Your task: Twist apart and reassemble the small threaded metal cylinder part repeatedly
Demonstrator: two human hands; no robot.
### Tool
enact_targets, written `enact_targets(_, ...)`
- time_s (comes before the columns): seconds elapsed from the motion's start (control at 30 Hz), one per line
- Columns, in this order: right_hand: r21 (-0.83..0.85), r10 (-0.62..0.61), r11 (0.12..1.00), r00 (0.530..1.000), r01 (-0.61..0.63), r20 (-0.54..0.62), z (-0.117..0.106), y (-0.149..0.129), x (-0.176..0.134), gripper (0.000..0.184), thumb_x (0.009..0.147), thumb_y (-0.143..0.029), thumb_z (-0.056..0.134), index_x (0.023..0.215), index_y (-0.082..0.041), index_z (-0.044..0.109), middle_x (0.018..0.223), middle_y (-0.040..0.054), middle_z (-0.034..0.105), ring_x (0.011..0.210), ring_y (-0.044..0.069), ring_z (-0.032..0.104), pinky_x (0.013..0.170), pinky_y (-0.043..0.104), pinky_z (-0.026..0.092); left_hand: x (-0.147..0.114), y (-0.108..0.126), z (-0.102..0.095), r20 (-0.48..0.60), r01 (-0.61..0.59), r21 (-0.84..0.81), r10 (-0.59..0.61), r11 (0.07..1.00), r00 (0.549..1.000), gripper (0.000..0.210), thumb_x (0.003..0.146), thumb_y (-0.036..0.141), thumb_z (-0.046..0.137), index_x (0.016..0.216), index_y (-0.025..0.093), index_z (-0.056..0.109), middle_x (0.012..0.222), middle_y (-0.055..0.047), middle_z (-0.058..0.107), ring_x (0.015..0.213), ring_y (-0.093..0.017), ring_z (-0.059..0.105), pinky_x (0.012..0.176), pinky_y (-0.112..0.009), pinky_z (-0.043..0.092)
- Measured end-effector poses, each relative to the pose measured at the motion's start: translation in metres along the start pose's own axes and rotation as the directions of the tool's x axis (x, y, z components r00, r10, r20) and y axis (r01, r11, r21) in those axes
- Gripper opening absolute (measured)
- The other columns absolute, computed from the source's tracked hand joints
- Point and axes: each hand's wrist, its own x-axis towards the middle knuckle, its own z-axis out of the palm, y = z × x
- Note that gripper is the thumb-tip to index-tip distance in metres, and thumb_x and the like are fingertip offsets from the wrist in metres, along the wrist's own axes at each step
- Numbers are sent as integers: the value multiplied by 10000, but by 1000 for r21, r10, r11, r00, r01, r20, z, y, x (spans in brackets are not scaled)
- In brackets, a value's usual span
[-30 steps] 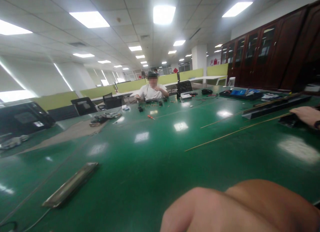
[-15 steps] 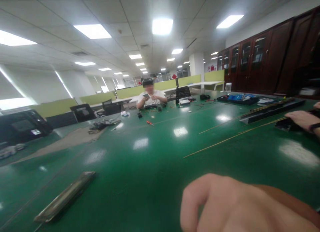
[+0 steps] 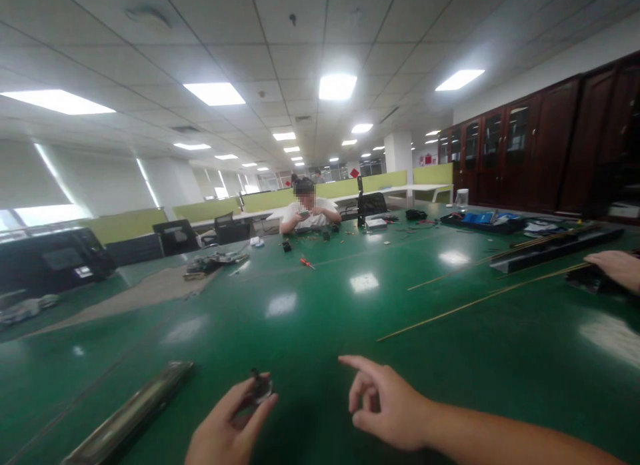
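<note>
At the bottom of the head view, my left hand [image 3: 227, 421] pinches a small dark part with a shiny, pale lower edge [image 3: 261, 387] between thumb and fingertips. Its exact kind is too small to tell. My right hand [image 3: 385, 405] is apart from it, over the green tabletop [image 3: 310, 331]. The right index finger points out to the left while the other fingers curl, and nothing shows in that hand. Left of my left hand lies a long, flat piece with a metallic rim [image 3: 133, 411], partly cut off by the frame's lower edge.
Thin brass-coloured rods [image 3: 450, 310] lie at the right, near a dark channel [image 3: 555, 248]. A co-worker's hand [image 3: 617, 266] rests on a dark piece at the right edge. A red screwdriver [image 3: 306, 263] lies mid-table. Another person [image 3: 313, 215] sits across. A black case [image 3: 55, 251] stands left.
My left hand has come into view with the small dark part. My right hand, large and close before, is now farther off with its index finger extended. The view has tilted upward.
</note>
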Motion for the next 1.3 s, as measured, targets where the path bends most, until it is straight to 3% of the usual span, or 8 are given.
enact_targets(0.07, 5, 24, 1000, 999, -23, -35, -4, 6, 5, 831, 715, -93, 674, 1486, -215, 388, 899, 7, 691, 585, 78, 542, 563, 202, 431, 13, 22, 29, 115, -112, -56, 118, 992, 986, 328, 755, 448, 685, 1002, 240, 746, 991, -39, 764, 891, -251, 731, 829, -337, 609)
enact_targets(0.2, -33, 26, 999, 994, -30, -109, -12, 17, 8, 814, 713, -124, 707, 1461, -230, 403, 948, 7, 658, 606, 85, 561, 565, 206, 440, 13, 47, 79, 300, -335, -48, 334, 941, 894, 267, 831, 262, 639, 1078, 264, 741, 1070, -62, 726, 976, -231, 688, 899, -354, 571)
enact_targets(0.3, -63, 15, 998, 995, -21, -97, -14, 22, 4, 758, 694, -138, 731, 1398, -236, 468, 919, -5, 648, 620, 101, 580, 574, 212, 456, 0, 38, 103, 351, -429, -53, 419, 902, 837, 341, 838, 190, 631, 1158, 273, 712, 1095, -86, 719, 1013, -239, 673, 921, -361, 560)
enact_targets(0.4, -99, -1, 995, 996, -7, -84, -15, 21, 1, 599, 695, -134, 719, 1267, -228, 566, 870, -17, 649, 634, 116, 591, 583, 215, 456, -11, 21, 114, 358, -434, -50, 422, 899, 833, 464, 789, 151, 669, 1237, 272, 656, 1118, -87, 713, 1018, -245, 676, 910, -352, 563)
enact_targets(0.6, -100, 32, 994, 993, -43, -110, -16, 12, -2, 425, 686, -118, 718, 1098, -185, 640, 787, -23, 667, 653, 127, 581, 623, 222, 448, -18, 26, 108, 356, -345, -39, 336, 938, 872, 327, 752, 126, 688, 1052, 255, 687, 993, -39, 699, 919, -215, 667, 829, -323, 544)
enact_targets(0.77, -182, 36, 982, 994, -54, -103, -16, 3, -6, 50, 773, -188, 684, 806, -152, 693, 659, -19, 612, 604, 122, 530, 570, 217, 395, -16, 36, 96, 308, -303, -27, 296, 953, 904, 230, 755, 138, 708, 967, 228, 698, 936, -40, 689, 892, -215, 650, 794, -322, 515)
enact_targets(0.97, -200, 22, 979, 992, -47, -122, -18, -2, -8, 233, 789, -231, 698, 1014, -177, 733, 808, 17, 705, 712, 165, 608, 657, 247, 446, -19, 35, 96, 332, -312, -127, 337, 942, 881, 277, 758, 123, 718, 1002, 252, 703, 979, -16, 719, 916, -191, 666, 844, -299, 503)
enact_targets(1.3, -278, 21, 959, 996, -44, -86, -18, -2, -9, 157, 810, -259, 681, 897, -194, 794, 806, 28, 755, 730, 190, 654, 662, 262, 451, -23, 35, 100, 357, -378, -121, 396, 918, 846, 286, 746, 107, 725, 990, 252, 693, 964, -16, 713, 905, -194, 660, 822, -300, 496)
